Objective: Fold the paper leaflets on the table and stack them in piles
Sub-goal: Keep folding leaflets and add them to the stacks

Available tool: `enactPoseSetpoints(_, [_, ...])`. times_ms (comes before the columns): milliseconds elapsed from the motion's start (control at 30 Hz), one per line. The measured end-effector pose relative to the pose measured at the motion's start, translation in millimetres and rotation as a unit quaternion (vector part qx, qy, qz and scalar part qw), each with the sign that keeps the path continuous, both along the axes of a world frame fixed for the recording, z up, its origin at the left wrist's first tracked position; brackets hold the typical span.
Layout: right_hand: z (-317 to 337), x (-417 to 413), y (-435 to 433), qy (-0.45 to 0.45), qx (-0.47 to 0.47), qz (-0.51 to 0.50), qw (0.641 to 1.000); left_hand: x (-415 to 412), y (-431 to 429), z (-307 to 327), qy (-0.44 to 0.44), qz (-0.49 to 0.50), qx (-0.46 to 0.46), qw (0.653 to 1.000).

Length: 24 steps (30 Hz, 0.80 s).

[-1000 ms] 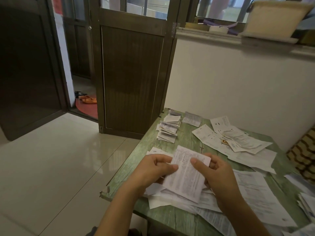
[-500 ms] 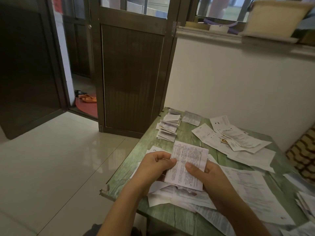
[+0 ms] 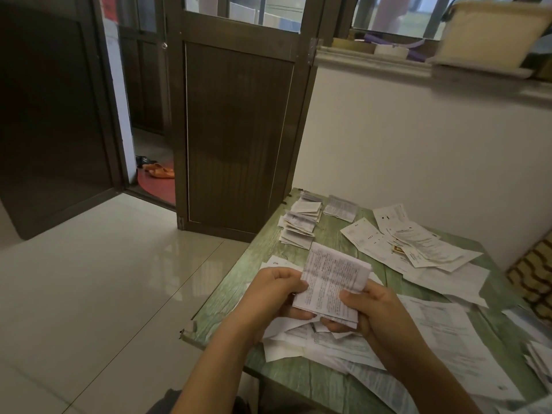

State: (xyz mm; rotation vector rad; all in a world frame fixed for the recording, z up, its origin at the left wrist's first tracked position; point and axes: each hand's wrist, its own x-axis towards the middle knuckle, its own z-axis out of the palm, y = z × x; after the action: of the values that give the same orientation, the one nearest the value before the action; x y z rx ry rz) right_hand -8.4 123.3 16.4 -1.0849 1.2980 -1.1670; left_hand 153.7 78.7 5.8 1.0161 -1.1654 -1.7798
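I hold a folded white leaflet (image 3: 331, 282) covered in small print, tilted up above the near part of the green table (image 3: 298, 375). My left hand (image 3: 268, 297) pinches its left edge between thumb and fingers. My right hand (image 3: 373, 312) grips its lower right corner. A pile of folded leaflets (image 3: 300, 225) stands at the table's far left corner, with one more folded leaflet (image 3: 340, 208) beside it. Unfolded leaflets (image 3: 418, 243) lie spread over the far right, and more loose sheets (image 3: 325, 342) lie under my hands.
A large printed sheet (image 3: 448, 348) covers the table's right side, with more papers (image 3: 540, 360) at the right edge. A white wall runs behind the table, and a dark wooden door (image 3: 236, 135) stands to its left. Glossy tiled floor (image 3: 89, 294) lies left of the table.
The leaflet has been folded narrower and thicker between my hands. Both hands have drawn closer together, and the right thumb has slid down to the lower right corner.
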Motion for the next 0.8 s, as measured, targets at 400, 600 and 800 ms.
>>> enactPoseSetpoints(400, [-4.4,-3.7,-2.3,0.024,-0.003,-0.013,1.000,0.4,4.5,2.4,-0.007,-0.024,-0.041,0.999])
enactPoseSetpoints(600, [-6.5,0.0,-2.2,0.014,-0.031,-0.032,0.999,-5.8,6.4,3.4,0.022,-0.007,-0.033,0.999])
enactPoseSetpoints(800, [-11.8,-3.5,-4.0,0.125,-0.102,-0.051,0.986,-2.3,4.2,2.5,0.077,-0.071,0.083,0.991])
